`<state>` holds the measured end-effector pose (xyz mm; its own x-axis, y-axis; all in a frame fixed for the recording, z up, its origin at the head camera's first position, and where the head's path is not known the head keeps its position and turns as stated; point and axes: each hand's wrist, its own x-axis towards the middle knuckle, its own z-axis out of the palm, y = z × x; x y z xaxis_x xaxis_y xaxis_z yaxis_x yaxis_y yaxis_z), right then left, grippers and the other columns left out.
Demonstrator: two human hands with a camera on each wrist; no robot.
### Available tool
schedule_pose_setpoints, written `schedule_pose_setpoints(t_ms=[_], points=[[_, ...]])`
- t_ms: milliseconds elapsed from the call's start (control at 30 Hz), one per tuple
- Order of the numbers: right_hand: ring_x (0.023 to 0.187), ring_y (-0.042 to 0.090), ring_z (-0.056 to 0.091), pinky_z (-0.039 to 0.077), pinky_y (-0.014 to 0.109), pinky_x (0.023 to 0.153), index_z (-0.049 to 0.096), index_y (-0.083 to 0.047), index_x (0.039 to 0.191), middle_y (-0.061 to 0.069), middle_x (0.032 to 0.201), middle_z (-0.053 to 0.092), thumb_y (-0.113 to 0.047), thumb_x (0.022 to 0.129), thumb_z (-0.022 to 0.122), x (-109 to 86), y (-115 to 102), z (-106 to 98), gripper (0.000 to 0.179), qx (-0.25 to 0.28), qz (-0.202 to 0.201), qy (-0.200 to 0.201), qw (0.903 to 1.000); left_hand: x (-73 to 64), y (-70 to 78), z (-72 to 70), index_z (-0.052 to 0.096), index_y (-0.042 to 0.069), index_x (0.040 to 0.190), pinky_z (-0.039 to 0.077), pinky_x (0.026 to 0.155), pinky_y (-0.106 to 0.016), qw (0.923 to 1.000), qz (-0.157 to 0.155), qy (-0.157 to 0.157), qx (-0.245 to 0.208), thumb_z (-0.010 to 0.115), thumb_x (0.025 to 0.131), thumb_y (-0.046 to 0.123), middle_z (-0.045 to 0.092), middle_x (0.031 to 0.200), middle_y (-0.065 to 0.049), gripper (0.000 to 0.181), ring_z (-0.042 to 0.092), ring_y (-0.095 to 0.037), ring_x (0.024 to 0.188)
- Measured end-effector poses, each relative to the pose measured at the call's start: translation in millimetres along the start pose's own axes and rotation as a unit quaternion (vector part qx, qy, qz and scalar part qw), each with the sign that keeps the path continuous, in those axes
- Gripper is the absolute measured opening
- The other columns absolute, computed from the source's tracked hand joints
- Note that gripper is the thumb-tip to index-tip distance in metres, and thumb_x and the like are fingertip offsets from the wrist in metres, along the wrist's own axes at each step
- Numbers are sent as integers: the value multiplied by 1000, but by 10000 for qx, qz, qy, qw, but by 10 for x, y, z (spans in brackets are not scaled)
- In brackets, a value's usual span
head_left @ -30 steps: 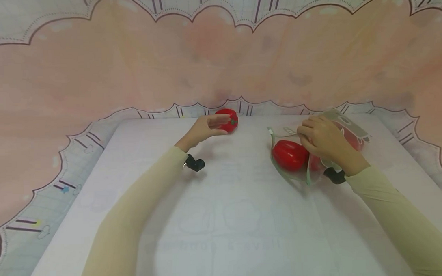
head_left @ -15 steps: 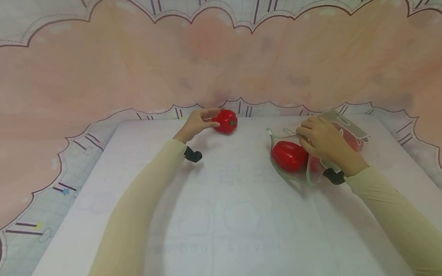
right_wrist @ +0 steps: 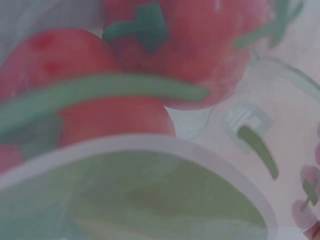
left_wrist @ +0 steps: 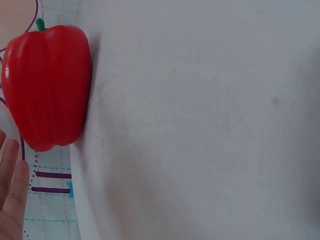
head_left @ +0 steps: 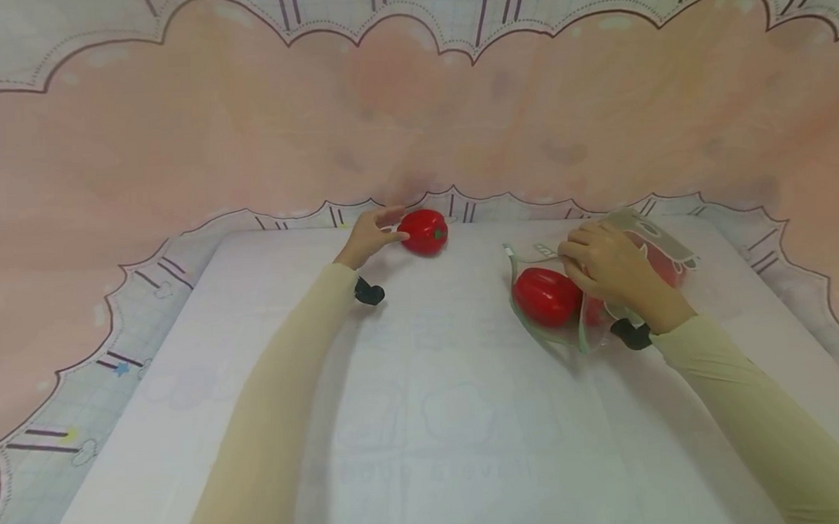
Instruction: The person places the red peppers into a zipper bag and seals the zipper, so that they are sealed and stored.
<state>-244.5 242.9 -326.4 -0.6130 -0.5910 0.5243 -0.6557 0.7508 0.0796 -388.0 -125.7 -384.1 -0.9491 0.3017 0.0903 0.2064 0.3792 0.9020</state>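
Observation:
A loose red bell pepper [head_left: 425,231] lies at the far edge of the white table [head_left: 425,416]; the left wrist view shows it on its side [left_wrist: 47,85]. My left hand [head_left: 390,224] reaches to its left side, fingers [left_wrist: 12,195] straight beside it, the thumb just at its skin. My right hand [head_left: 579,260] grips the top edge of a clear bag with green trim [head_left: 554,330]. One red pepper [head_left: 544,296] shows inside the bag's mouth. The right wrist view looks through the bag rim [right_wrist: 150,150] at two peppers [right_wrist: 190,55] inside.
A pink backdrop with a scalloped border [head_left: 415,123] rises right behind the table's far edge. Patterned cloth [head_left: 83,366] hangs off the left side. Bare white tabletop stretches between my arms toward the near edge.
My left hand has slid from in front of the loose pepper to its left side, and the pepper has shifted slightly left. My right hand keeps its hold on the bag.

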Motion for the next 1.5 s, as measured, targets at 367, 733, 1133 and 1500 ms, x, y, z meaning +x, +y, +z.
schedule_pose_setpoints(t_ms=[367, 733, 1133, 1500], points=[[86, 31, 57, 50, 48, 84, 70, -2, 87, 16, 84, 68, -7, 77, 63, -4, 21, 20, 13, -24, 49, -146, 9999, 48, -67, 44, 42, 9, 141, 38, 110, -41, 9994, -334, -78, -6, 70, 84, 11, 42, 147, -10, 63, 39, -27, 136], [87, 31, 56, 49, 48, 84, 69, -2, 89, 16, 86, 68, -8, 77, 66, -21, 18, 28, 13, -20, 172, -364, 9992, 129, -99, 129, 39, 11, 143, 37, 111, -42, 9984, -516, -19, 225, 71, 83, 12, 38, 150, -9, 69, 33, -28, 139], [90, 32, 57, 48, 50, 88, 70, -3, 91, 15, 88, 69, -8, 77, 66, -6, 7, 7, 15, 12, 301, -529, 9981, 133, -104, 150, 36, 8, 144, 33, 113, -43, 9986, -473, -207, 145, 70, 82, 7, 38, 149, -11, 71, 31, -29, 140], [90, 31, 58, 48, 49, 89, 70, -3, 89, 15, 87, 69, -6, 78, 64, 6, -22, -11, 13, 18, 283, -458, 9985, 125, -131, 126, 41, 6, 141, 38, 110, -40, 9992, -378, -150, 46, 63, 84, -2, 43, 146, -12, 62, 38, -28, 137]])
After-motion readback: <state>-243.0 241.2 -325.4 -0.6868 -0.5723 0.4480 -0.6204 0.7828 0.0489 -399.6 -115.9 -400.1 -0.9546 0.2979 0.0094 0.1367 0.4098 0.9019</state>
